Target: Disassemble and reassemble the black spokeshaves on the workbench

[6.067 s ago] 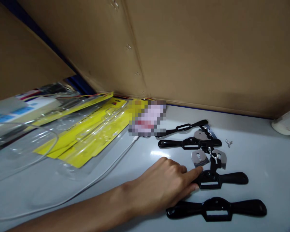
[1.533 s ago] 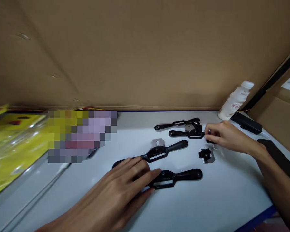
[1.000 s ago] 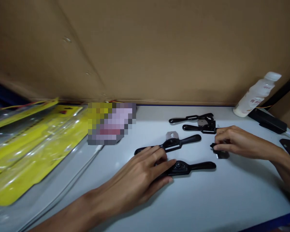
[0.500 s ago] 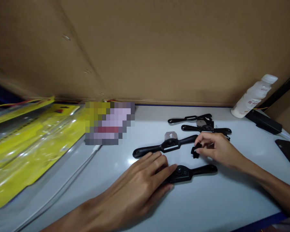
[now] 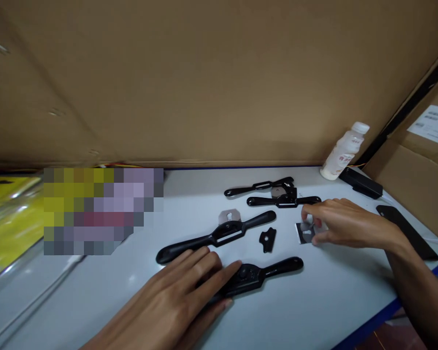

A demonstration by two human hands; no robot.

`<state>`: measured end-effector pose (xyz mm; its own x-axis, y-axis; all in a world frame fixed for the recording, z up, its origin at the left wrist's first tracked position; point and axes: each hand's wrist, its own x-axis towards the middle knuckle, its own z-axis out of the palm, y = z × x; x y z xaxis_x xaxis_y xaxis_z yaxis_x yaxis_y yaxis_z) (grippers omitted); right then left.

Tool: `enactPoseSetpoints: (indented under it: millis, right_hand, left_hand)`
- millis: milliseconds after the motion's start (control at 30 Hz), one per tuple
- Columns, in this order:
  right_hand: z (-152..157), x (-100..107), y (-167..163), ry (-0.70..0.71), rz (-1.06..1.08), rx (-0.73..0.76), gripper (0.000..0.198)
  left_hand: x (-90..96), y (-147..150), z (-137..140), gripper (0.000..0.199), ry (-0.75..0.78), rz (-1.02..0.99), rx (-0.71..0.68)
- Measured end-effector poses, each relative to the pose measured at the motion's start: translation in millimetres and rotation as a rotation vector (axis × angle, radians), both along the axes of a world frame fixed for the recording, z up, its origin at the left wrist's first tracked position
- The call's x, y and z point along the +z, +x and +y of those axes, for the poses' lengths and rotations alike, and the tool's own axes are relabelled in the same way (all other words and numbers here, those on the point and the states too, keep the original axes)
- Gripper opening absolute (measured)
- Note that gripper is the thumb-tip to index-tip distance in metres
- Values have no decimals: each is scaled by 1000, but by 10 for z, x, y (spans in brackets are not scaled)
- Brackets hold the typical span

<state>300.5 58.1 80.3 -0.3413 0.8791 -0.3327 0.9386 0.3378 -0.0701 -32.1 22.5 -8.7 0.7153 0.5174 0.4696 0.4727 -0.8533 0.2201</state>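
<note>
My left hand (image 5: 190,289) is closed over the left handle of a black spokeshave (image 5: 246,277) nearest me, its thumb low on the near side. My right hand (image 5: 345,223) pinches a flat metal blade (image 5: 305,234) with a keyhole-shaped slot, low at the table's right side; the fingers hide part of it. Between the hands lies a small black cap plate (image 5: 267,240) with a hole. Behind it rests a second spokeshave (image 5: 228,233), with another metal blade (image 5: 229,216) against its far side.
Two more black spokeshaves (image 5: 255,201) lie farther back with small parts around them. A white bottle (image 5: 345,151) leans near a black box-shaped object (image 5: 361,183) and a dark flat slab (image 5: 407,232) at right. Yellow packaging (image 5: 7,228) and a white cable (image 5: 40,291) occupy the left. Cardboard (image 5: 204,87) stands behind.
My right hand has let go of the black cap plate, now lying on the table, and moved right to take the metal blade. My left hand stays on the spokeshave. The view has turned right.
</note>
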Motion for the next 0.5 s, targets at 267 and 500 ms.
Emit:
enactPoseSetpoints:
  millis: [267, 500]
  right_hand:
    - [71, -122, -48, -31, 16, -29, 23]
    - [159, -159, -25, -13, 142, -43, 29]
  left_hand:
    - [-2, -9, -110, 51, -55, 38, -56]
    - [106, 70, -263, 62, -79, 57, -60]
